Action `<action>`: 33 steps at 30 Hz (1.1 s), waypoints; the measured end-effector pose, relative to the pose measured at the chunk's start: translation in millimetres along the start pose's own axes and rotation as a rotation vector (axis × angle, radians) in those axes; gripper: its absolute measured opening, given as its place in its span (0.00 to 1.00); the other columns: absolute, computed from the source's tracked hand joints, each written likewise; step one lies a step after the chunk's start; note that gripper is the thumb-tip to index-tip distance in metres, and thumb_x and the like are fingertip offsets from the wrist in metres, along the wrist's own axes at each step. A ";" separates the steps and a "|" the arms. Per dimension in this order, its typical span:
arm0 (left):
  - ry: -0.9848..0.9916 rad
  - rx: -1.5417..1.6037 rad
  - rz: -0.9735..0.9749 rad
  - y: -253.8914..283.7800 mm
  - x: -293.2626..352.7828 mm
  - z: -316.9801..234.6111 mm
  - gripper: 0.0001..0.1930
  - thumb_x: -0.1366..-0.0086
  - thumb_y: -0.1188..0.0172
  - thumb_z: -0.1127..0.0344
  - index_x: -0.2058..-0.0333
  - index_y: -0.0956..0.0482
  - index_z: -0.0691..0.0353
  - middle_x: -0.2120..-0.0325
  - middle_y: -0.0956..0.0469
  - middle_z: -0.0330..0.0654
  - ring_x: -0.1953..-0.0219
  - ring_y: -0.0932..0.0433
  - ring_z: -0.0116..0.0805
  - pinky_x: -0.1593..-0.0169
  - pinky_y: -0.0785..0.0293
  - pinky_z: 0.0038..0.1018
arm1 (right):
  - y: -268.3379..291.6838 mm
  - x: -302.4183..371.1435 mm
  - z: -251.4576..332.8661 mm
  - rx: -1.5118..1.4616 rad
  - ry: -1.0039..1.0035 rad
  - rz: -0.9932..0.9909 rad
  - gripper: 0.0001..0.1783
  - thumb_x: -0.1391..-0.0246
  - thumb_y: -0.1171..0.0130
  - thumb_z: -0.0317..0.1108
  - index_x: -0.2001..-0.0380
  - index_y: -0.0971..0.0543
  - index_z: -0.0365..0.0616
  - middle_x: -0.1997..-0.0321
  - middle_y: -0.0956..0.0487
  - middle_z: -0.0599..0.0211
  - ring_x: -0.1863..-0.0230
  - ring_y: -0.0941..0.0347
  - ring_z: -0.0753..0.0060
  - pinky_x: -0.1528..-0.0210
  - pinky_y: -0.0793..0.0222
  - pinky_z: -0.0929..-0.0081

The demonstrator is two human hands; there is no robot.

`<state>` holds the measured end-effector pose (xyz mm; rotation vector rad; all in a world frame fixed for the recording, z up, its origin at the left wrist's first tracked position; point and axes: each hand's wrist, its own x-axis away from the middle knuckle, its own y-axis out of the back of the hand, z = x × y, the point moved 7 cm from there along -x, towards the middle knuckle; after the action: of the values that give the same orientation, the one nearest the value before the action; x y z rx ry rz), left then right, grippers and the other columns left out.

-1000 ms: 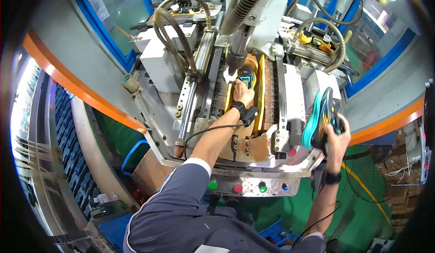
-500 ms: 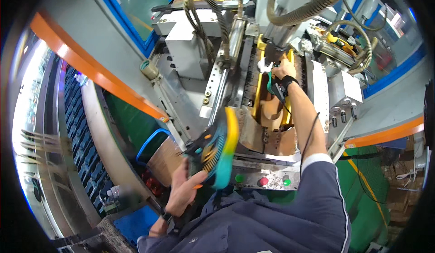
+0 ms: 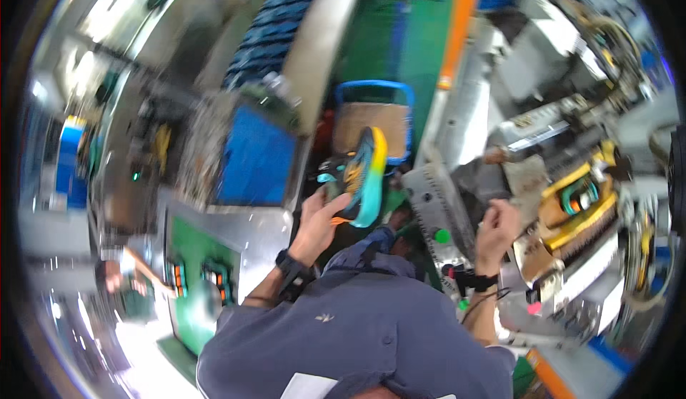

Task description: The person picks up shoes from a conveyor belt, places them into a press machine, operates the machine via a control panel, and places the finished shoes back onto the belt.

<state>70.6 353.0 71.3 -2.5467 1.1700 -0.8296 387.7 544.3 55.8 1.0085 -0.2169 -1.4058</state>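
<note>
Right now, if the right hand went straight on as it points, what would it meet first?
Likely the machine, which shows just past the right hand in the picture, though blur leaves depth unclear.

Sports shoe [image 3: 367, 177] being held up in left hand [image 3: 319, 222], thumb and fingers gripping its near, collar side; dark upper showing orange and turquoise parts; thick sole running from yellow at far end through to turquoise at near end; sole facing right, yellow end pointing away from body, shoe tilting slightly.
</note>
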 end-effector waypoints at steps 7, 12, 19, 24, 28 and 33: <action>0.040 -0.020 -0.230 83.4 63.7 40.5 0.20 0.39 0.39 0.75 0.50 0.29 0.77 0.55 0.23 0.48 0.54 0.23 0.34 0.48 0.27 0.29 | -144.1 83.2 -16.2 -0.046 0.232 0.248 0.09 0.50 0.46 0.26 0.64 0.23 0.42 0.64 0.24 0.55 0.56 0.30 0.47 0.50 0.35 0.57; -0.024 0.136 -0.503 164.5 111.1 47.6 0.20 0.43 0.36 0.75 0.52 0.26 0.78 0.59 0.21 0.46 0.58 0.22 0.34 0.50 0.26 0.30 | -152.3 90.0 -34.2 0.020 0.303 0.243 0.09 0.48 0.47 0.23 0.63 0.23 0.40 0.63 0.25 0.52 0.56 0.30 0.47 0.51 0.34 0.60; -0.100 0.219 -0.977 344.7 174.0 65.9 0.18 0.45 0.34 0.72 0.56 0.23 0.73 0.64 0.20 0.47 0.66 0.19 0.36 0.60 0.21 0.33 | -136.5 -34.3 107.6 -0.219 0.252 0.018 0.09 0.42 0.46 0.25 0.59 0.22 0.36 0.60 0.23 0.57 0.60 0.26 0.64 0.57 0.29 0.73; -0.049 0.110 -1.253 510.3 194.8 63.6 0.17 0.48 0.34 0.71 0.60 0.23 0.72 0.66 0.20 0.48 0.68 0.18 0.41 0.64 0.17 0.38 | -123.5 -97.4 405.2 -0.525 0.670 0.082 0.06 0.39 0.44 0.28 0.62 0.23 0.36 0.62 0.20 0.63 0.64 0.26 0.71 0.61 0.30 0.73; -0.185 0.186 -1.386 634.7 212.3 49.4 0.14 0.50 0.33 0.67 0.68 0.20 0.72 0.73 0.19 0.45 0.75 0.21 0.34 0.69 0.23 0.31 | -121.1 -62.5 652.4 -0.616 1.108 0.140 0.07 0.45 0.44 0.19 0.62 0.23 0.36 0.64 0.23 0.66 0.68 0.33 0.74 0.66 0.35 0.76; -0.450 -0.194 -1.560 800.0 233.6 21.7 0.12 0.49 0.31 0.65 0.82 0.22 0.66 0.84 0.24 0.37 0.83 0.26 0.28 0.81 0.32 0.28 | -169.1 12.7 898.6 -0.505 1.561 0.145 0.14 0.52 0.42 0.17 0.59 0.23 0.37 0.58 0.22 0.58 0.54 0.25 0.56 0.51 0.31 0.68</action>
<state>-296.6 -350.7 -183.5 -3.1795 -1.1147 -0.2060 -330.8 152.8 464.2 1.3193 1.1227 -0.2081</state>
